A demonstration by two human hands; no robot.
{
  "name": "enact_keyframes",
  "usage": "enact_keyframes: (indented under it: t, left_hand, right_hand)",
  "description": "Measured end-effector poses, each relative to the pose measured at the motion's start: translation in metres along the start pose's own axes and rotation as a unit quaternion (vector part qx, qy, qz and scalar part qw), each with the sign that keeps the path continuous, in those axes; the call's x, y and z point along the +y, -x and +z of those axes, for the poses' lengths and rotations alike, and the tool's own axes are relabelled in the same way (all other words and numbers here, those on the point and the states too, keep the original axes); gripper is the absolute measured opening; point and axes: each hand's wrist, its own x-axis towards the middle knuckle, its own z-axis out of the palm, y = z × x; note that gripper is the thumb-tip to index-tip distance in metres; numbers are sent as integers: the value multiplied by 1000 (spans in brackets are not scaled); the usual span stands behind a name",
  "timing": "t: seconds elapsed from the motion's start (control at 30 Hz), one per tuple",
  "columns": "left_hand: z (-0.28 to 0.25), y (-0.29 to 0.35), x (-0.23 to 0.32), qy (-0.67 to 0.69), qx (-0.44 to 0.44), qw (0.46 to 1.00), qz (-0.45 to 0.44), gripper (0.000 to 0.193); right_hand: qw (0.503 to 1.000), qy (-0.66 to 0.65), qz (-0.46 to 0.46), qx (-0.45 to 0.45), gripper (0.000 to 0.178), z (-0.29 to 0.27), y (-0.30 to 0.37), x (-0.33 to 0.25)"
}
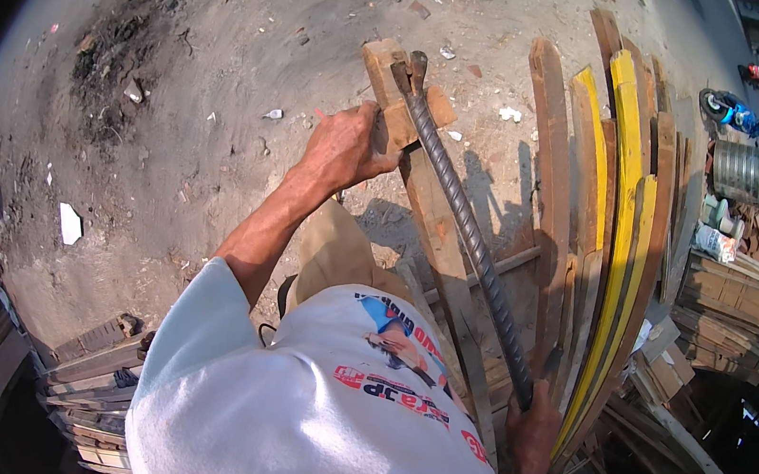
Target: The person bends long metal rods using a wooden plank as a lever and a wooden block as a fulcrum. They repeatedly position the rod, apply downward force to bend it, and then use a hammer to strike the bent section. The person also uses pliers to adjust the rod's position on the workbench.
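Note:
My right hand [534,425] is closed around the lower end of a long ribbed steel pry bar [471,235]. The bar slants up and to the left, and its forked tip lies over a short wooden block [399,126]. My left hand [342,144] grips the left side of this block, thumb on the near edge and fingers partly hidden. Under the block runs a long wooden beam [439,221], its far end sticking out beyond the block. Whether the fork bites on a nail is too small to tell.
To the right stand several long planks, some with yellow-painted faces [627,202]. Farther right are a metal drum [741,172], a wooden crate-like frame [732,293] and a blue motorbike [731,112]. More stacked boards [97,382] lie at lower left. Debris dots the dirt ground [221,53].

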Motion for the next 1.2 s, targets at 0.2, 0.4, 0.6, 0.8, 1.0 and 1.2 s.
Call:
enact_keyframes:
  t: [0.2,0.4,0.6,0.8,1.0,1.2]
  left_hand:
    - [-5,0,0,-48,-2,999,-14,61]
    - [-11,2,-13,-60,9,998,-7,58]
    - [-11,5,-18,-96,-48,994,-34,76]
    - [-10,-13,-22,-92,-20,990,107,112]
    - [-13,-32,-5,48,-63,994,69,80]
    - [2,-41,-16,15,-105,990,97,85]
  right_hand:
    - [997,-68,14,-38,27,-40,0,-15]
    - [996,-92,-9,12,26,8,-7,-7]
    - [980,-190,-60,2,27,162,-40,21]
    - [981,-182,-58,25,30,172,-31,22]
    - [981,-195,-23,-2,34,139,-35,26]
    - [979,-198,-30,39,38,179,-27,21]
